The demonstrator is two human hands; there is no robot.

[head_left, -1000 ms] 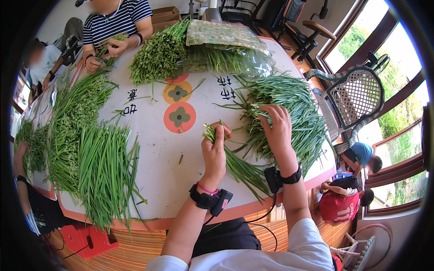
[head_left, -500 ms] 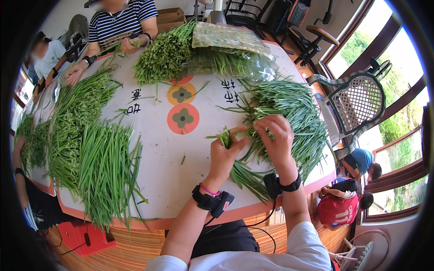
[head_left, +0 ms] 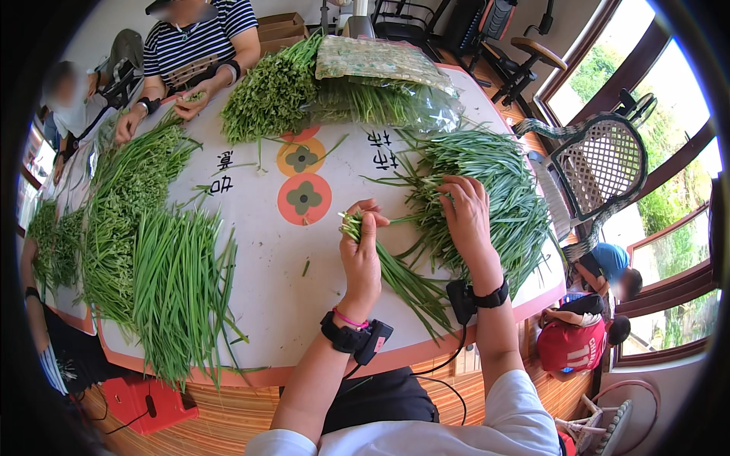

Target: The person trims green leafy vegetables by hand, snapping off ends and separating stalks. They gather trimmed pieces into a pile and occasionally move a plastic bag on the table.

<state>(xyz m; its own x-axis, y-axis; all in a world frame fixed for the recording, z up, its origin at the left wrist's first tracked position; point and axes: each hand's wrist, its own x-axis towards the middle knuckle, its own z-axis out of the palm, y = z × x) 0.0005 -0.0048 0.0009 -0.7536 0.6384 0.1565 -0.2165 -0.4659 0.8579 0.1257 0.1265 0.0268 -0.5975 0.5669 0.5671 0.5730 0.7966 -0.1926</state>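
Note:
A bunch of long green chives is wrapped in my left hand. Its pale cut ends poke out above the fist, and the leaves trail down to the right over the table. My right hand lies at the left edge of a large heap of chives. Its fingers are bent and pinch at stalk ends there; how many stalks they grip is hidden. Both my wrists carry black strapped devices with cables.
The white table has an orange edge. Laid chives and a bushier green pile are at left. Far back stand another green heap and a bagged bundle. A co-worker handles greens across the table. A chair stands right.
My right hand has moved up and slightly right, away from my left hand and onto the heap. My left hand has shifted slightly left and turned, still holding the bunch.

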